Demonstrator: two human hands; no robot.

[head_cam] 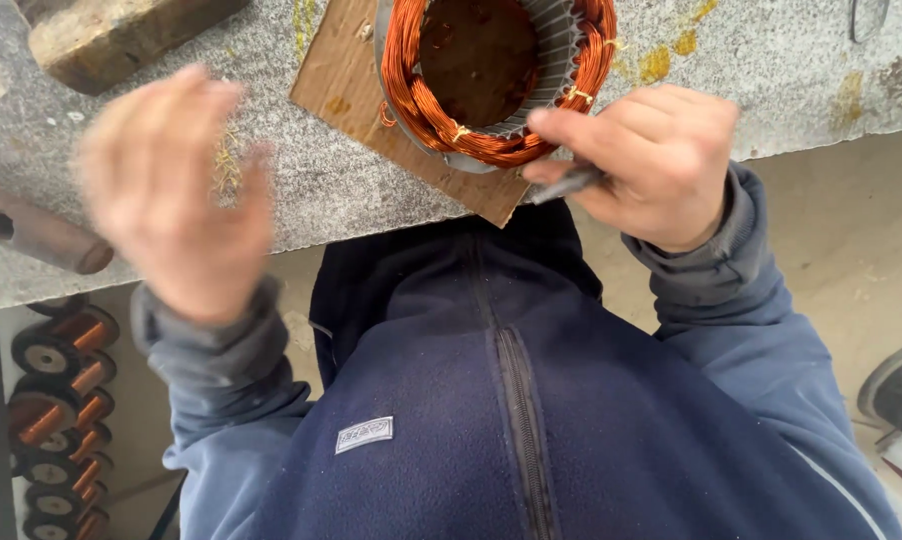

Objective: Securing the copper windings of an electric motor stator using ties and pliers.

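The right hand (661, 165) is closed around a thin dark tool (568, 184), held between thumb and fingers like a pen. The long axis of the tool runs from the hand toward the left and a little down, and its tip sits at the table edge, just beside the lower rim of the stator (496, 75). The stator lies up and to the left of this hand, very near, with its round opening facing up and its copper windings (421, 105) going around the rim. It rests on a piece of brown cardboard (346, 85) on the grey stone table (301, 190).

The left hand (176, 190) is blurred, lifted above the table with the fingers loosely spread, and it holds nothing that I can see. It is well apart from the stator, so the right hand is the nearer of the 2.

At the far left lie a wooden block (111, 35) and a rusty handle (31, 230); below the table stand spools of copper wire (61, 400).
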